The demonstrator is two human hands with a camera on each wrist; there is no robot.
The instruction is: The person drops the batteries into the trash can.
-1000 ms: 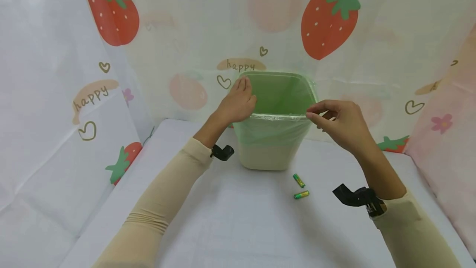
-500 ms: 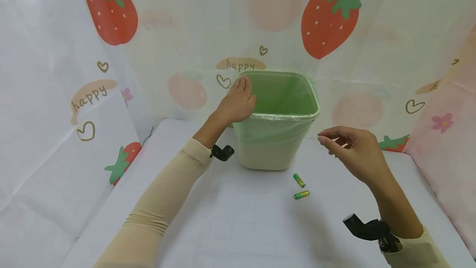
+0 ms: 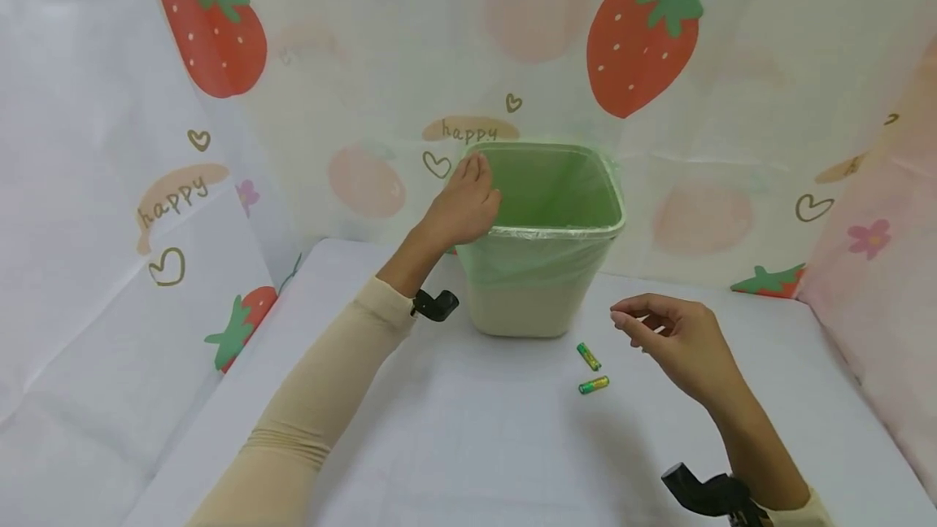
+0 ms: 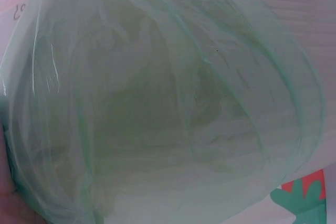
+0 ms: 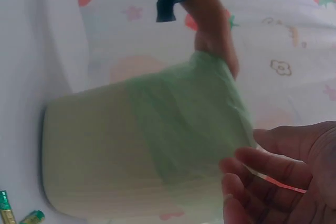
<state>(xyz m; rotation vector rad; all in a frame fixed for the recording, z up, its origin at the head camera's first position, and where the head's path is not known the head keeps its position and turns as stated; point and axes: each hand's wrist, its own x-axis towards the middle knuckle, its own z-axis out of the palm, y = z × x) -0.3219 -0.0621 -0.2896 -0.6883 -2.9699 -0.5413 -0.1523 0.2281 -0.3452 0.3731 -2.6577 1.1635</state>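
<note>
A pale bin (image 3: 520,311) stands upright on the table, lined with a thin green plastic bag (image 3: 542,254) whose edge folds down outside the rim. At its left rim, my left hand (image 3: 463,206) grips the lined edge, thumb toward the inside. The left wrist view is mostly filled by the bag (image 4: 157,103), with part of the hand at the lower left. To the right of the bin my right hand (image 3: 669,340) hovers above the table, fingers loosely bent and holding nothing. Near that hand lie two green-and-yellow batteries, one angled (image 3: 588,357), one nearly sideways (image 3: 594,385).
A white cloth covers the table (image 3: 468,446). Behind the bin hangs a strawberry-printed curtain (image 3: 410,47), with further cloth panels at left and right. Both wrists carry black cameras, such as the right wrist camera (image 3: 706,493).
My right hand has left the bin's right rim, moved down and outward, then slightly back left toward the batteries. My left hand has stayed at the left rim.
</note>
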